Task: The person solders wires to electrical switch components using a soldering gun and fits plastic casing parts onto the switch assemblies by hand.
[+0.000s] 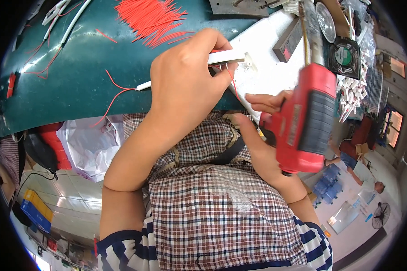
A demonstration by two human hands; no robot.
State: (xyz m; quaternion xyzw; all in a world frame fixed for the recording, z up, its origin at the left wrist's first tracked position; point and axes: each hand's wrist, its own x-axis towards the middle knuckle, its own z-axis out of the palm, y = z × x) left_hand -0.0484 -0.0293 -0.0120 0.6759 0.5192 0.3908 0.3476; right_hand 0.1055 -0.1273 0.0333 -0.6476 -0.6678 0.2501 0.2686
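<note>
My left hand (185,74) is closed around a white plastic housing (224,57), held over the table's front edge. Thin red wires (234,83) come out under it beside the thumb. Left of the hand, a white cable (144,86) ends in two spread red leads. My right hand (261,151) has its fingers stretched toward the left and its thumb apart. A red and black power tool (306,117), blurred by motion, is in front of its palm and hides part of the hand. Between thumb and fingers a red trigger-like part shows.
A heap of cut red wires (149,20) lies on the green tabletop (81,86). Right of it are a white foam sheet (262,43), a dark metal block (288,40), a small fan (343,57) and piled white parts (352,92). Another person (364,171) is farther right.
</note>
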